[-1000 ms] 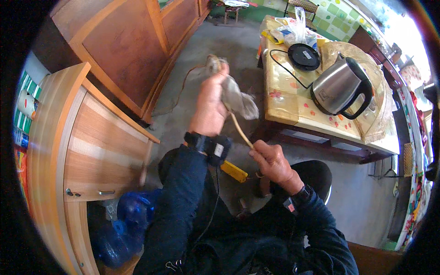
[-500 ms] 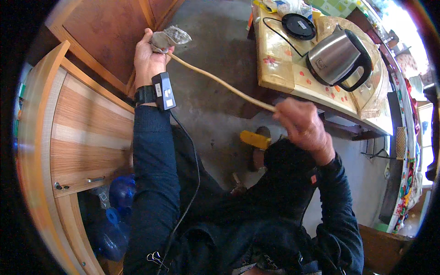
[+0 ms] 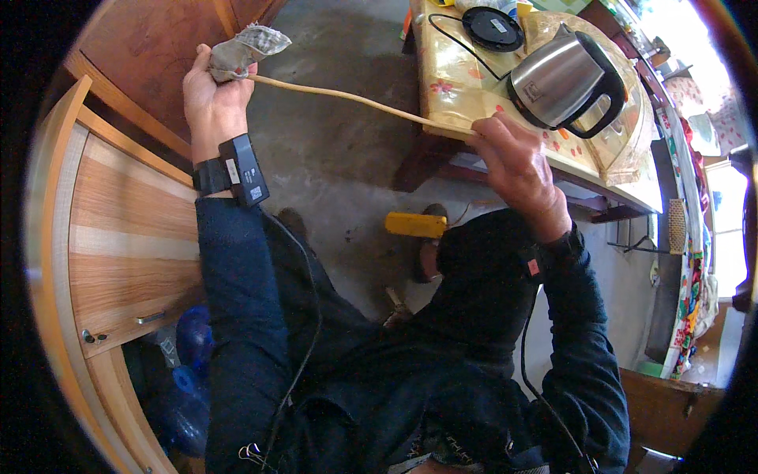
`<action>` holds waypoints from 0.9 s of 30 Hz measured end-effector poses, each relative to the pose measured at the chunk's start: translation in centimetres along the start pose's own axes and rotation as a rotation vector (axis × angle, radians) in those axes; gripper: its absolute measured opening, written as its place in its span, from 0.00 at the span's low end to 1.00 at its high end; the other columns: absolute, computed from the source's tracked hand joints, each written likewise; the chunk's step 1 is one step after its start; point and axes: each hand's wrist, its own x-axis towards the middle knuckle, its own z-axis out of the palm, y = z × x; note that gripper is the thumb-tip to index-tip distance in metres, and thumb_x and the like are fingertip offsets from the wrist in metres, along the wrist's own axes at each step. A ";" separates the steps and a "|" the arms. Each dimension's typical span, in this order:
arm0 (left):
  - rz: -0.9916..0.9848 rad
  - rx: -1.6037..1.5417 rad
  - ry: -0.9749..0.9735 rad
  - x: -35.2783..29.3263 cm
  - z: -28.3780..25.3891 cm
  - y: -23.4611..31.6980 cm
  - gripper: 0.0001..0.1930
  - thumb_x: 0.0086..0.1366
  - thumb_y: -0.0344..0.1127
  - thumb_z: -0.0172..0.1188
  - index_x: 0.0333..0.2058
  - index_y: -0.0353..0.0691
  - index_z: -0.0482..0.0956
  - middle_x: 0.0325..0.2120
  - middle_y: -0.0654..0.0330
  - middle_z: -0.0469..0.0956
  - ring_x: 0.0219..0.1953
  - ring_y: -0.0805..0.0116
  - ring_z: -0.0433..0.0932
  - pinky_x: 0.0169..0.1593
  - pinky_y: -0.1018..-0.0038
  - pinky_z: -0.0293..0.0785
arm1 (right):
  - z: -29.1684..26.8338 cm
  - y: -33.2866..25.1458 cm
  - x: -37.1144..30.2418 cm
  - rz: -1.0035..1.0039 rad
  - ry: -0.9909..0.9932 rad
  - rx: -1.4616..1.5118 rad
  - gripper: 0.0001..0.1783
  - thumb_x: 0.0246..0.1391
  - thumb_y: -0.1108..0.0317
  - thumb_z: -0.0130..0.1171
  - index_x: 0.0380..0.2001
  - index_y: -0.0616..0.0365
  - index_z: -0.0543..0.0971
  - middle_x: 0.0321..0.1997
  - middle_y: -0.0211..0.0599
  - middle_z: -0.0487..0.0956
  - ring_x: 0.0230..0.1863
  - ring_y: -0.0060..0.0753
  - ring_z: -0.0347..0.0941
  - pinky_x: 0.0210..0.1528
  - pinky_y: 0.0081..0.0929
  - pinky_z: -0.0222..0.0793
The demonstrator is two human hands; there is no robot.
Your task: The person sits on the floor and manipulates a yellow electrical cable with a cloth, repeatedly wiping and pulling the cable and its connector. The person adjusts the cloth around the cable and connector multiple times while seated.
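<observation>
A long, thin tan rod or cord (image 3: 347, 96), slightly curved, runs between my two hands; I cannot tell which it is. My left hand (image 3: 217, 99), palm up at the upper left, is closed around a crumpled grey cloth (image 3: 246, 54). The tan length meets that cloth at the palm, and its end there is hidden. On the right, my right hand (image 3: 517, 166) grips the other end near the table's front edge. A dark box (image 3: 245, 170) is strapped on my left wrist, with a black cable running down the arm.
A table (image 3: 442, 87) with a clear cover bears a steel kettle (image 3: 557, 79) and its black base (image 3: 492, 29). Wooden cabinets (image 3: 134, 237) line the left, with blue bottles (image 3: 181, 411) below. A yellow object (image 3: 415, 225) is by my foot.
Both hands have shifted left and upward in view, the left one more, keeping hold of the cloth and tan length. That length now lies flatter and looks slightly longer between them.
</observation>
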 end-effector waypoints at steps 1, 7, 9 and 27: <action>0.009 0.011 0.018 0.0 -0.1 0.1 0.12 0.79 0.42 0.58 0.53 0.42 0.74 0.51 0.54 0.80 0.53 0.53 0.79 0.59 0.50 0.71 | 0.3 0.3 0.0 0.008 -0.014 -0.009 0.04 0.60 0.76 0.62 0.37 0.57 0.77 0.32 0.46 0.76 0.33 0.59 0.77 0.35 0.49 0.72; 0.005 0.087 0.037 -0.2 -0.8 1.3 0.16 0.79 0.46 0.57 0.55 0.43 0.75 0.49 0.55 0.81 0.52 0.54 0.80 0.58 0.51 0.70 | 1.8 1.3 -0.4 -0.026 -0.166 -0.008 0.06 0.60 0.72 0.64 0.35 0.57 0.76 0.31 0.46 0.74 0.35 0.59 0.77 0.36 0.50 0.73; -0.016 0.077 0.012 -0.6 -1.2 0.8 0.16 0.79 0.47 0.57 0.55 0.43 0.75 0.48 0.56 0.82 0.51 0.54 0.81 0.58 0.52 0.70 | 2.0 1.8 -1.0 -0.035 -0.207 0.002 0.07 0.59 0.71 0.65 0.35 0.57 0.76 0.32 0.46 0.74 0.35 0.59 0.77 0.36 0.50 0.73; -0.186 0.327 -0.043 -8.7 -3.5 -14.6 0.13 0.77 0.44 0.62 0.44 0.40 0.75 0.37 0.61 0.80 0.37 0.67 0.81 0.43 0.63 0.80 | 11.5 -2.0 1.3 0.297 -0.065 0.264 0.19 0.51 0.80 0.56 0.48 0.61 0.68 0.35 0.65 0.79 0.42 0.76 0.77 0.42 0.62 0.72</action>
